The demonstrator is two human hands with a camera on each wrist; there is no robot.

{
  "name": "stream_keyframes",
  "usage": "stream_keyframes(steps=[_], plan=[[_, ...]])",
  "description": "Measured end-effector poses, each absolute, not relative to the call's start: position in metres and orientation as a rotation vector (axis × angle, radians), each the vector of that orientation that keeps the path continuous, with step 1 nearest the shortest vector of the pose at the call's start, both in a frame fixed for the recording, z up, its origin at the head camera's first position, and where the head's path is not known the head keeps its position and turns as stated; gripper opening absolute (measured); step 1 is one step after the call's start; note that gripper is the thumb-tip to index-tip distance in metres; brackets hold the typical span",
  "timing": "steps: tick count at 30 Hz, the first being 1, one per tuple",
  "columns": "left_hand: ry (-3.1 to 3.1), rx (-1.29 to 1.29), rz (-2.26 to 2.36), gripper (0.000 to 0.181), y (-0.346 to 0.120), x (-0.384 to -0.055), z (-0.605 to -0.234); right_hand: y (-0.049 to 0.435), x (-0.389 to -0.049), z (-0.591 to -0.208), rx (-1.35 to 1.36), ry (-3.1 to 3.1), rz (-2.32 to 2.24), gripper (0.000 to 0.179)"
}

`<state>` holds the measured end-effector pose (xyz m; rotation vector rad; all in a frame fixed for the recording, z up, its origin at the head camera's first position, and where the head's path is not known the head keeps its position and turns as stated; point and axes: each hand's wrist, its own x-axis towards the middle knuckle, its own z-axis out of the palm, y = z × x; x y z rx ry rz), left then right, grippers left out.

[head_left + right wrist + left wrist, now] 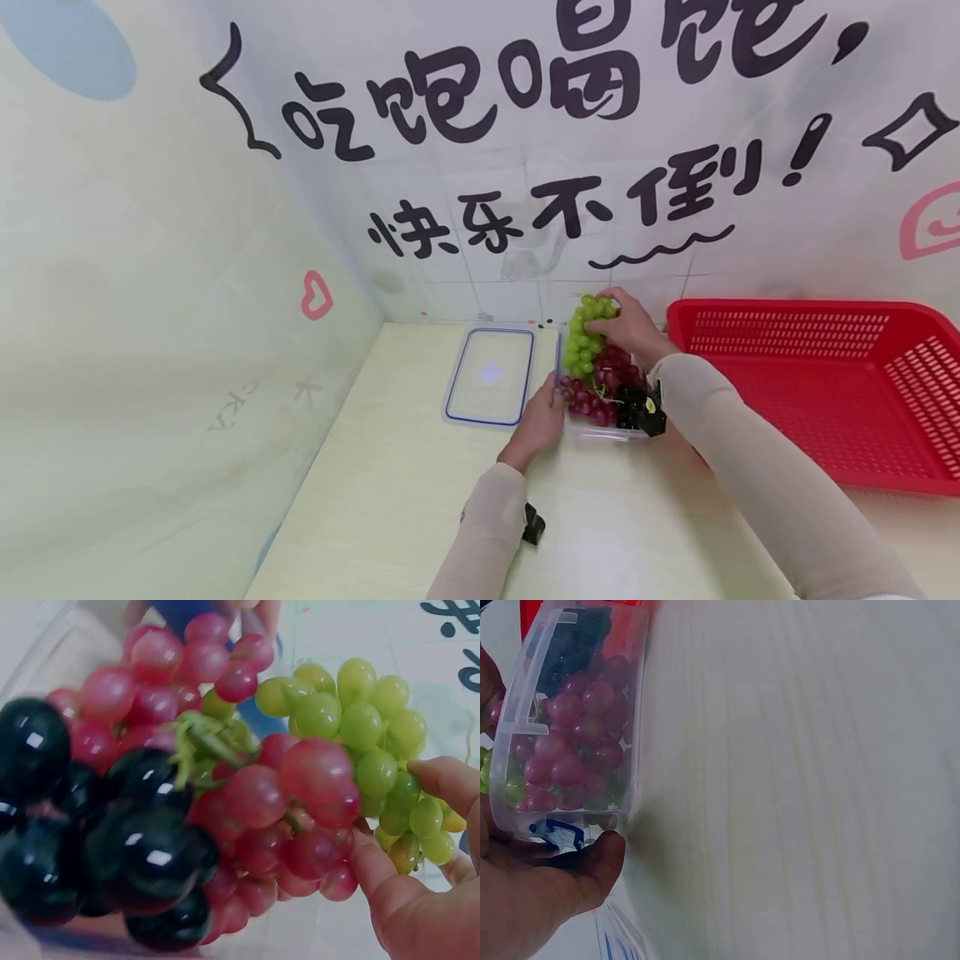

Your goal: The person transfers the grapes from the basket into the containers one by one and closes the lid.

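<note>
A clear plastic container (603, 433) stands near the wall, filled with bunches of grapes. My left hand (542, 421) grips its left end; in the left wrist view the thumb (609, 862) lies by a blue-edged clip (562, 831). My right hand (636, 327) holds a bunch of green grapes (579, 342) at the container's far left part, with thumb and fingers around its far end. Red grapes (259, 799) lie against the green ones. Shiny black grapes (135, 840) fill the near right part, and more red grapes (574, 750) show through the container's front wall.
A clear lid with a blue seal (480, 400) lies flat on the table (390, 467), left of the container. Close on the right stands a large red plastic basket (817, 400). A printed wall covering (480, 283) rises behind the table.
</note>
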<state>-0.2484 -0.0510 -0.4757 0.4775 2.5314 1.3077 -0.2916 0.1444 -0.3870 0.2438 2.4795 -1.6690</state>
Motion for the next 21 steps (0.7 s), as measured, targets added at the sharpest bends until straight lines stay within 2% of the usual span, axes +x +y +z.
stream_keyframes(steps=[16,21], plan=[[2.524,0.469,1.313,0.053,-0.05,-0.246,-0.472,0.165,-0.283,-0.407,0.244,2.524,-1.401,0.049],[2.521,0.47,1.319,0.053,-0.051,-0.246,-0.473,0.17,-0.283,-0.406,0.211,2.511,-1.33,0.054]])
